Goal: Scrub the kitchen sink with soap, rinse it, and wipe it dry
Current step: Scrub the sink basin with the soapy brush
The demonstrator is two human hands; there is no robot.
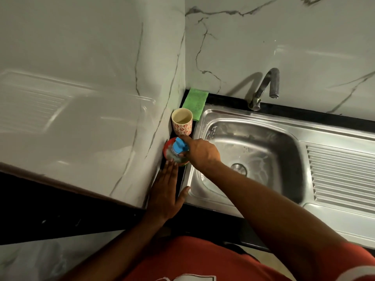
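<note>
Red shirt (pixel 192 258): seen at the bottom edge, nearest the camera; both bare forearms are extended from it toward the corner of the worktop.

Black counter (pixel 203 211): a dark strip is seen in front of and to the left of the basin.

Left hand (pixel 165 196): laid flat on the counter strip left of the sink, fingers straight and nothing grasped. The thumb is spread to the sink's left rim; the fingertips are touching the near edge of the red dish.

Red dish (pixel 166 148): round, set on the counter against the left wall panel, just beside the sink's left rim. Pale foam is seen inside it.

Right hand (pixel 200 152): reached across the basin's left edge, fingers closed round the blue handle of the scrubber.

Scrubber (pixel 179 146): blue-handled, held down into the red dish; its grey pad is partly hidden by foam.

Cup (pixel 182 122): cream with red flower pattern, upright, just beyond the dish.

Sink (pixel 223 114): stainless steel, set into the counter at centre right. Soap streaks are seen on its walls and floor round the drain (pixel 239 169). A ribbed drainboard (pixel 341 173) is joined on the right.

Green cloth (pixel 195 102): laid flat in the far corner, behind the cup.

Faucet (pixel 265 88): mounted behind the basin, spout curved downward.

Marble wall (pixel 263 37): white with grey veins, behind and to the left.
</note>
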